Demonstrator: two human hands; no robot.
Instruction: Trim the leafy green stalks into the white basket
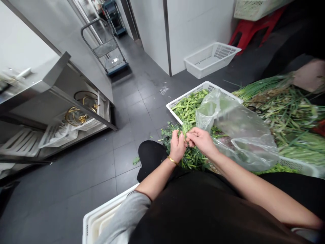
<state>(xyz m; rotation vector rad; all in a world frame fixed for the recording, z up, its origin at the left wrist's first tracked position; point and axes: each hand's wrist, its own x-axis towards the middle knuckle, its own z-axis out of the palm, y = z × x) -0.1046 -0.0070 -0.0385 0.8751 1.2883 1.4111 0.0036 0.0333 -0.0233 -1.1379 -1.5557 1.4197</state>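
Between my two hands is a leafy green stem [187, 126], held above a heap of loose greens [194, 157]. My left hand [177, 145] wraps its fingers around the lower part of the stem. Opposite it, my right hand [200, 139] pinches the same stem with thumb and fingertips. Just beyond my hands stands a white plastic basket [175, 117] with cut green stems [188, 105] in it. A clear plastic bag [243, 130] lies to the right of my right hand and partly covers the basket's right side.
Bundles of spring onions [286, 101] lie at the right, near another person's hand [309, 75]. Farther back are a white basket [210, 61], a red stool [250, 32] and a trolley [111, 56]. A steel bench [50, 81] stands on the left.
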